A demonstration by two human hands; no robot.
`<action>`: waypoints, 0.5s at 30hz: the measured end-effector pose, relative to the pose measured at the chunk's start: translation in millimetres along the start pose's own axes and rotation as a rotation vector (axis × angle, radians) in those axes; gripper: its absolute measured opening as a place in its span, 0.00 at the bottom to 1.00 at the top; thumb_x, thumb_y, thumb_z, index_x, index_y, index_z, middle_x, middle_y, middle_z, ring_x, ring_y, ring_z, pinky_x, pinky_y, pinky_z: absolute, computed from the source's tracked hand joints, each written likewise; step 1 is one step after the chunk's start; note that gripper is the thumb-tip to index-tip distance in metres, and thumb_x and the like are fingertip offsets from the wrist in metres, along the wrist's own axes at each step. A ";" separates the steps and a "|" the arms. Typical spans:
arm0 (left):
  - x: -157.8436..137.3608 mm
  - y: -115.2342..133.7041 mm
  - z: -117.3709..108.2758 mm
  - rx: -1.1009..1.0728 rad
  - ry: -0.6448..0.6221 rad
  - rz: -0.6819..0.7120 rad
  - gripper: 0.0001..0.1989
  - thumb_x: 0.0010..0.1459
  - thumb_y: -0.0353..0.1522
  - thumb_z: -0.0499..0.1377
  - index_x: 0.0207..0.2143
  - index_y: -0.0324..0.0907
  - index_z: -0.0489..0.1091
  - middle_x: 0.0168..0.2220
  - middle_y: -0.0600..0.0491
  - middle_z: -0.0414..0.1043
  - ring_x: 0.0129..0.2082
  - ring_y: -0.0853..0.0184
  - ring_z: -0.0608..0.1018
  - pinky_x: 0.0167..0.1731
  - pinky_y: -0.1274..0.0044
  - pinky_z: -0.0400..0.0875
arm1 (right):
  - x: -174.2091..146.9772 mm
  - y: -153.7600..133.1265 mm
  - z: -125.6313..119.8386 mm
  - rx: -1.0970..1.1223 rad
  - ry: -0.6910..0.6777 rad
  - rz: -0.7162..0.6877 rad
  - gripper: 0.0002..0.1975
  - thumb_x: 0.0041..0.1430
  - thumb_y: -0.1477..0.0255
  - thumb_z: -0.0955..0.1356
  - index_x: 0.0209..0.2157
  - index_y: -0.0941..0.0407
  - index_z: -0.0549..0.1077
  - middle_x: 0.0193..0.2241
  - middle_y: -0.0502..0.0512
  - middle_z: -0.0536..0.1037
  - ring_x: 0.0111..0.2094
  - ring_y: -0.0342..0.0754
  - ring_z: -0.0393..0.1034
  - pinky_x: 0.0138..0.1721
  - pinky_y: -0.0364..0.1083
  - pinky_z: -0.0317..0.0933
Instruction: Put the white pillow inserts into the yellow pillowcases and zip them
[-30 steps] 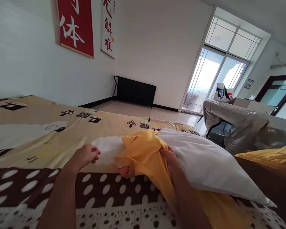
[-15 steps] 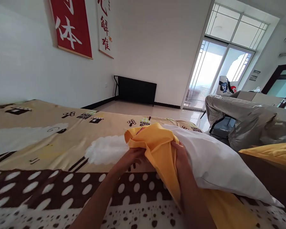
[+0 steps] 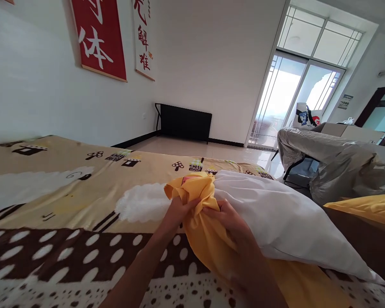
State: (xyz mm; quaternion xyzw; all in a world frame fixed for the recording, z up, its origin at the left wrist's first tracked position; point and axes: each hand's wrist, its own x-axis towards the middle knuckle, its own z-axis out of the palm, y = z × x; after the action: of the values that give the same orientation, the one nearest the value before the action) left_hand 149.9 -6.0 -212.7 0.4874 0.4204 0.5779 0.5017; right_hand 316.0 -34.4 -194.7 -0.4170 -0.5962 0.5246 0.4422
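A yellow pillowcase (image 3: 200, 231) is bunched up between my hands, with a small pink mark near its top. My left hand (image 3: 179, 210) grips the gathered cloth from the left. From the right, my right hand (image 3: 228, 217) pinches a fold of the same cloth, its fingers close to those of my left hand. Touching the cloth on the right lies a plump white pillow (image 3: 288, 218), its pointed corner towards the lower right. More of the yellow fabric stretches out beneath the pillow. Folds of cloth hide some of my fingertips.
A beige and brown patterned blanket (image 3: 60, 192) spreads under everything. More yellow fabric (image 3: 368, 207) lies at the right edge. Beyond are a table under plastic sheeting (image 3: 336, 156), a black folded panel (image 3: 184, 122) against the wall and a glass door (image 3: 282, 102).
My hands have moved closer together and gathered the pillowcase into a tighter bunch. My right hand has shifted left and down; the cloth's loose top has shrunk and lowered. The pillow stays nearly in place.
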 end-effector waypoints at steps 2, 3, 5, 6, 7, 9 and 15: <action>1.0 -2.3 -0.7 -0.102 0.033 0.005 0.31 0.40 0.34 0.70 0.48 0.36 0.68 0.48 0.43 0.73 0.47 0.55 0.75 0.40 0.74 0.73 | 2.3 -0.6 -2.1 -0.048 0.081 -0.046 0.15 0.47 0.59 0.71 0.32 0.56 0.73 0.30 0.50 0.76 0.31 0.47 0.69 0.30 0.42 0.63; 1.8 -2.9 -2.1 -0.183 0.047 -0.014 0.30 0.41 0.32 0.70 0.48 0.37 0.68 0.48 0.44 0.73 0.46 0.56 0.75 0.40 0.75 0.73 | 3.9 -0.8 -4.1 -0.045 0.127 -0.058 0.15 0.48 0.59 0.70 0.32 0.56 0.73 0.30 0.51 0.76 0.31 0.48 0.69 0.29 0.43 0.63; 4.0 -1.9 -6.8 -0.342 0.087 -0.079 0.27 0.42 0.28 0.68 0.47 0.37 0.69 0.48 0.44 0.73 0.43 0.59 0.77 0.38 0.76 0.74 | 6.3 -0.7 -9.9 0.013 0.195 -0.064 0.16 0.49 0.58 0.68 0.34 0.55 0.73 0.29 0.51 0.76 0.30 0.48 0.70 0.29 0.43 0.63; 5.5 -0.3 -10.0 -0.406 0.114 -0.125 0.24 0.43 0.27 0.67 0.46 0.36 0.70 0.47 0.44 0.74 0.42 0.60 0.77 0.37 0.77 0.75 | 6.8 -0.4 -13.4 0.056 0.215 -0.056 0.17 0.50 0.57 0.68 0.35 0.55 0.72 0.28 0.51 0.76 0.30 0.49 0.70 0.28 0.43 0.63; 7.1 1.7 -13.6 -0.459 0.135 -0.177 0.21 0.45 0.26 0.66 0.44 0.35 0.71 0.45 0.44 0.75 0.40 0.61 0.78 0.36 0.77 0.75 | 6.7 -0.1 -17.2 0.089 0.239 -0.048 0.18 0.50 0.57 0.67 0.37 0.55 0.72 0.28 0.52 0.76 0.29 0.49 0.71 0.28 0.43 0.63; 10.3 7.0 -21.0 -0.537 0.164 -0.257 0.14 0.49 0.25 0.62 0.40 0.33 0.72 0.42 0.43 0.76 0.36 0.62 0.78 0.33 0.77 0.76 | 4.7 0.9 -25.0 0.102 0.310 -0.041 0.20 0.49 0.56 0.67 0.39 0.55 0.71 0.28 0.53 0.76 0.29 0.49 0.71 0.26 0.43 0.62; 3.8 29.0 -34.6 -0.473 0.192 -0.193 0.09 0.46 0.25 0.61 0.33 0.34 0.73 0.35 0.46 0.77 0.31 0.64 0.78 0.28 0.79 0.74 | -1.0 -0.5 -47.5 -0.122 0.374 -0.065 0.21 0.46 0.54 0.68 0.36 0.54 0.72 0.29 0.53 0.76 0.28 0.48 0.69 0.26 0.44 0.60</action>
State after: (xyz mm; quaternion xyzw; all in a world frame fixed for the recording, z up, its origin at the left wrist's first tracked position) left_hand 110.8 -6.3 -189.8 0.2573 0.3642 0.6530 0.6121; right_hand 362.0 -23.2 -191.5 -0.5137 -0.5474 0.3862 0.5360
